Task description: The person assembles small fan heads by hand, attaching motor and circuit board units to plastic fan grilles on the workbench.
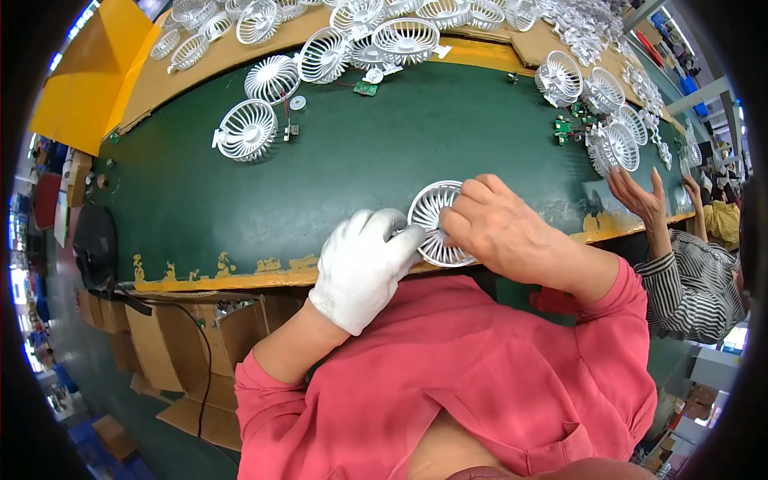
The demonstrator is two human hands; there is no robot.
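At the near edge of the green table I hold a round white slatted fan guard [427, 210]. My left hand [360, 260], in a white glove, grips the guard's left side with thumb and fingers. Bare, my right hand [502, 228] is closed over the guard's right side, its fingertips bent in toward the middle. Whatever those fingertips pinch is hidden behind them. Farther off to the left lie a similar fan guard [249, 131] and another white slatted fan part [272, 79], with a small wired component [291, 132] beside them.
Several white fan guards [406, 40] are heaped on cardboard along the far side. A small green circuit board [366, 90] lies before them. To the right, a co-worker's hand [638, 194] is near more guards [614, 148]. Open cardboard boxes [172, 344] stand below the table's left edge.
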